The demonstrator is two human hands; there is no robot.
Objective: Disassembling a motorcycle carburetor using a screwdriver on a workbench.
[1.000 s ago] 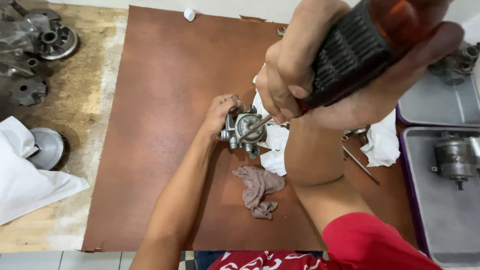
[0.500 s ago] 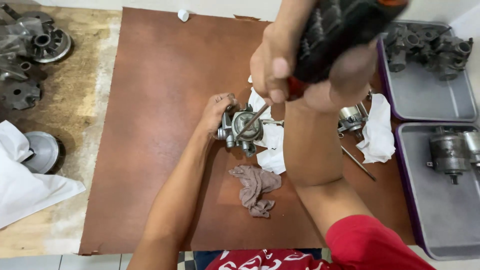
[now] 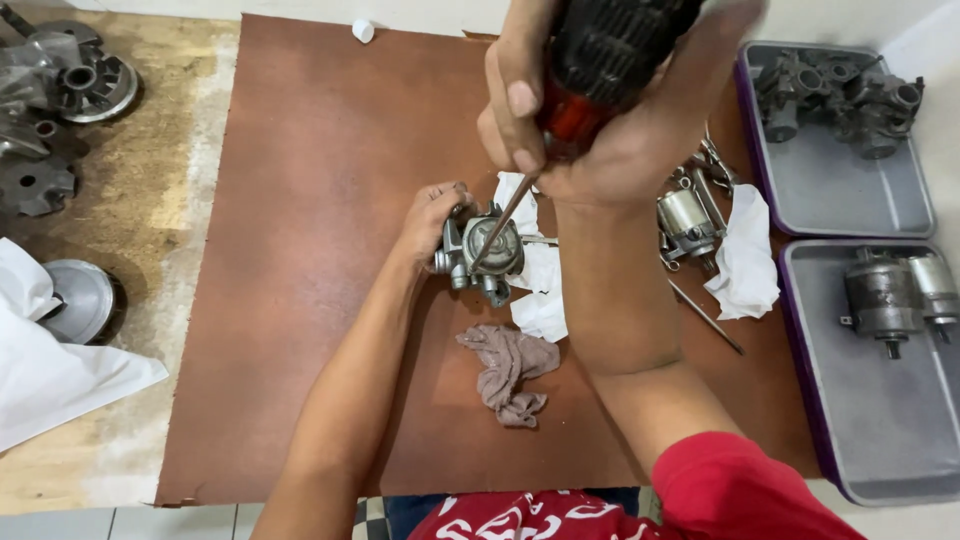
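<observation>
My left hand (image 3: pixel 432 218) grips a small metal carburetor (image 3: pixel 482 253) that sits on a brown mat (image 3: pixel 320 200). Close to the camera, my right hand (image 3: pixel 590 110) is wrapped around a screwdriver's (image 3: pixel 590 60) thick black and red handle. Its thin shaft slants down to the carburetor's top face. A white paper towel (image 3: pixel 540 290) lies under and beside the carburetor. A crumpled brownish rag (image 3: pixel 508 370) lies just in front of it.
Another metal part (image 3: pixel 688 222) and a white cloth (image 3: pixel 745 262) lie right of my forearm, with a thin rod (image 3: pixel 705 317). Two grey trays (image 3: pixel 860 205) at the right hold engine parts. More metal parts (image 3: pixel 60 90) and white cloth (image 3: pixel 50 370) sit at the left.
The view has shifted, so the trays at the right show more fully. My right hand with the screwdriver has shifted left and up in view; the tip stays on the carburetor.
</observation>
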